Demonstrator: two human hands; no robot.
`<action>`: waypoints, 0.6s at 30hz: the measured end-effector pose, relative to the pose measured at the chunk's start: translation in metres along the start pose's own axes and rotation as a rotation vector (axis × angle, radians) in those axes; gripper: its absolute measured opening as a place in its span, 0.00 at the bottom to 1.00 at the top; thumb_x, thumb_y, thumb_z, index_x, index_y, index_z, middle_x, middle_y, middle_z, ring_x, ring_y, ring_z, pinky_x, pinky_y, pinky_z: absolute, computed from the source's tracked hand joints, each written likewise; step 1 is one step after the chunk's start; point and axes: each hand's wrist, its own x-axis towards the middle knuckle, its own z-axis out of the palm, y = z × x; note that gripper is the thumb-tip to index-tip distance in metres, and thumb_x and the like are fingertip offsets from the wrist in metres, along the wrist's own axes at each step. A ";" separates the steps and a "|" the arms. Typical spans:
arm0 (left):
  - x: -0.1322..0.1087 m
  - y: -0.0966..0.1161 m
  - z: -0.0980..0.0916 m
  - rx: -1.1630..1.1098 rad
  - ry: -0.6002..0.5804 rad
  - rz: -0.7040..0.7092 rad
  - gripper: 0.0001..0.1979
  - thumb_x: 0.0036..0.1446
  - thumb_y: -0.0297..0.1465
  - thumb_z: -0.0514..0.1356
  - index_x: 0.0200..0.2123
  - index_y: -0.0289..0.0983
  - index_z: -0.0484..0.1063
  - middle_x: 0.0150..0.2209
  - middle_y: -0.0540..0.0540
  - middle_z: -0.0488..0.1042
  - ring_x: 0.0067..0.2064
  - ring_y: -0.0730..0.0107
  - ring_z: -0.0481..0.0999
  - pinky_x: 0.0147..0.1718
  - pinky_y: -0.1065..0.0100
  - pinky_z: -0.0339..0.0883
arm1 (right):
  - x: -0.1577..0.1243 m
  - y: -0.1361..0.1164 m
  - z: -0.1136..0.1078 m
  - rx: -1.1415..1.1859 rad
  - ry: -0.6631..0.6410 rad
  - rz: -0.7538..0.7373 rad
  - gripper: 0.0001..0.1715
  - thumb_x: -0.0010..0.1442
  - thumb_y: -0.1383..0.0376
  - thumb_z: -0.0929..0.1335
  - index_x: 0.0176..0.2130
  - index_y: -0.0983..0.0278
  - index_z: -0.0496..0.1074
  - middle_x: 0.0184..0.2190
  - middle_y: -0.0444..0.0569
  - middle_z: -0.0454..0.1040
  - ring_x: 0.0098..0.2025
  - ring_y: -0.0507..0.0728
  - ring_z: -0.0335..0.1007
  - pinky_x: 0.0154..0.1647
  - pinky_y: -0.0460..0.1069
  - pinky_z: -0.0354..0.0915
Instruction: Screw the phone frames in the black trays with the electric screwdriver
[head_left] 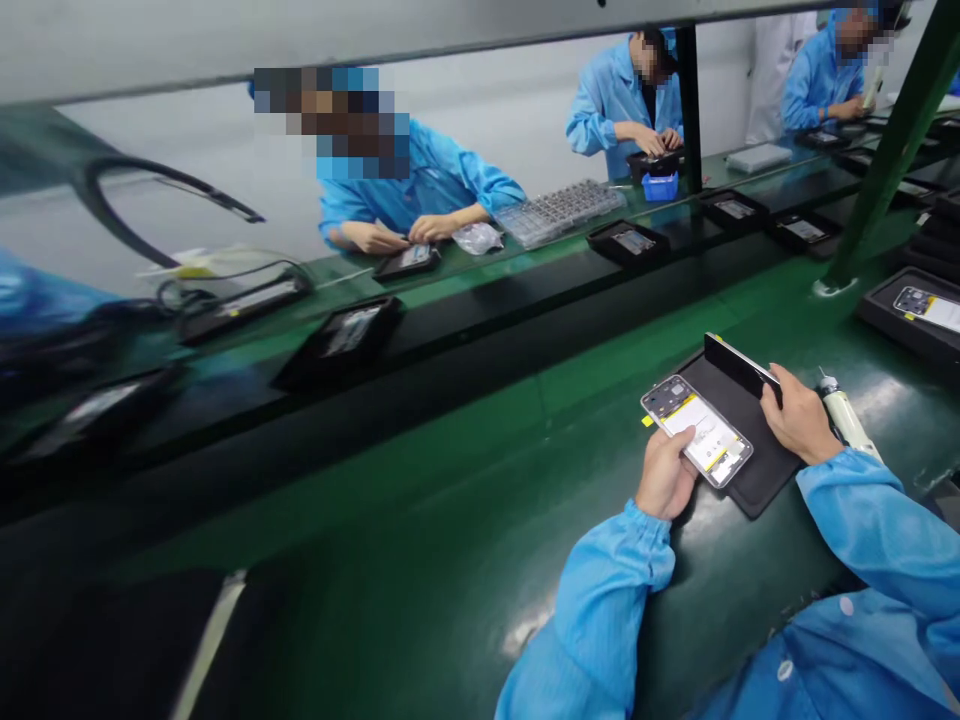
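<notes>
Holding a thin, open-backed smartphone chassis with a white and yellow battery panel (696,430), a worker in a blue cleanroom smock sits at a glossy green table (465,480) on an assembly line. The left hand (664,478) has its grip closed on the phone's near end, thumb over the edge, keeping it tilted above a flat black rubber work mat (757,470). The right hand (799,418) is closed on a slim black rectangular piece (739,365) raised on edge at the mat's far side. A pale, pen-shaped electric screwdriver (844,415) lies just beside that hand.

The phone looks light and rigid but fragile, with exposed internals and a smooth frame that could slip; the metal side rails seem the safest hold, fingers kept clear of the battery and camera cut-outs.

Across the table, other people in blue smocks (420,190) bend over black trays (630,243).
</notes>
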 end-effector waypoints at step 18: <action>-0.058 -0.009 0.035 0.345 -0.033 0.398 0.45 0.47 0.37 0.71 0.64 0.42 0.53 0.70 0.40 0.47 0.70 0.56 0.44 0.66 0.62 0.48 | -0.047 -0.021 -0.095 0.007 0.323 -0.223 0.27 0.61 0.75 0.68 0.59 0.64 0.67 0.42 0.51 0.79 0.37 0.59 0.78 0.40 0.49 0.74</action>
